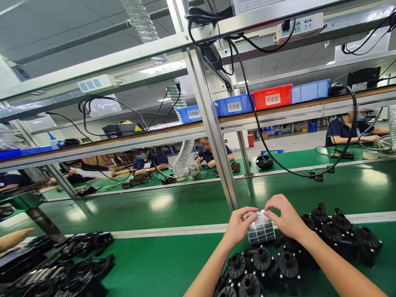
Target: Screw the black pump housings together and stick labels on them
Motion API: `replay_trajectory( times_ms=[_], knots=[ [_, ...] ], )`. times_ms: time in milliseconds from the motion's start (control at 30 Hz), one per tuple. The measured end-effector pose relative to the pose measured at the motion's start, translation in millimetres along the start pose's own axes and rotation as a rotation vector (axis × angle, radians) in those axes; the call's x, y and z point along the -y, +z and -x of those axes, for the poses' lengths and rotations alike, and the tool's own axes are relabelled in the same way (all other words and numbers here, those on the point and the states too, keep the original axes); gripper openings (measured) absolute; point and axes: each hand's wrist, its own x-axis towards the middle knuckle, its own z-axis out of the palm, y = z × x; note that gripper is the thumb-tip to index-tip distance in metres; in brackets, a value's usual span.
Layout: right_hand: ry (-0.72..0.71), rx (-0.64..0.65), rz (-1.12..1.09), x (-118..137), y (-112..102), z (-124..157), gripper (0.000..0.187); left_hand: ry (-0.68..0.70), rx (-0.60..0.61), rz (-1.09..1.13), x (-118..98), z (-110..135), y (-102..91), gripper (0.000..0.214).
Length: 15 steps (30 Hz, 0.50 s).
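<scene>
Two bare hands are observed at a green work surface (pixel 148 260), with one sheet of silver labels (pixel 261 233) held up between them. By the left hand (pixel 239 225), the sheet is pinched at its upper left corner, thumb in front. The thumb and fingertips of the right hand (pixel 284 214) are drawn narrow at the sheet's upper right edge; whether a label is gripped between them cannot be told. The sheet is marked off in a grid of rectangular labels and is positioned just behind the nearer black pump housings (pixel 236 264); contact with them cannot be confirmed. Further black housings (pixel 332 231) are grouped to the right, partly covered by the right forearm. At far left, black moulded parts (pixel 83 268) are heaped, well apart from the hands. Overhead, a red bin (pixel 272 99) is set on a shelf between blue bins (pixel 233 107), beyond an aluminium upright (pixel 210 119). A power strip (pixel 300 28) is mounted higher up, with a black plug inserted. At a far green bench (pixel 287 159), several seated workers in dark shirts (pixel 213 153) are seen, and a transparent flexible duct (pixel 185 154) is lowered among them.
</scene>
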Motion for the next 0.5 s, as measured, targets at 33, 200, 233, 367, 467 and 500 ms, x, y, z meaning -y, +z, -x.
replay_trajectory(
  times_ms=[33,200,233,367,467,500],
  knots=[
    [0.035,-0.022,0.004,-2.6,2.2,1.1,0.015,0.001,0.005,0.002,-0.3,0.3,0.0,0.036],
    [0.097,-0.048,0.025,-11.2,5.9,4.5,0.015,0.003,0.013,0.010,1.0,0.0,-0.6,0.035],
    [0.075,-0.040,0.026,-10.3,4.7,3.9,0.010,0.003,0.013,0.009,1.6,-0.3,-0.7,0.034],
    [-0.032,-0.004,0.009,-2.3,0.4,1.0,0.010,0.001,0.010,0.010,2.2,-0.7,0.0,0.032],
    [-0.008,-0.003,-0.025,0.2,2.5,1.5,0.030,-0.005,0.040,0.033,0.7,0.3,0.7,0.032],
    [0.019,-0.009,-0.032,-0.3,3.9,2.2,0.043,-0.010,0.055,0.047,0.1,0.6,0.8,0.035]
  ],
)
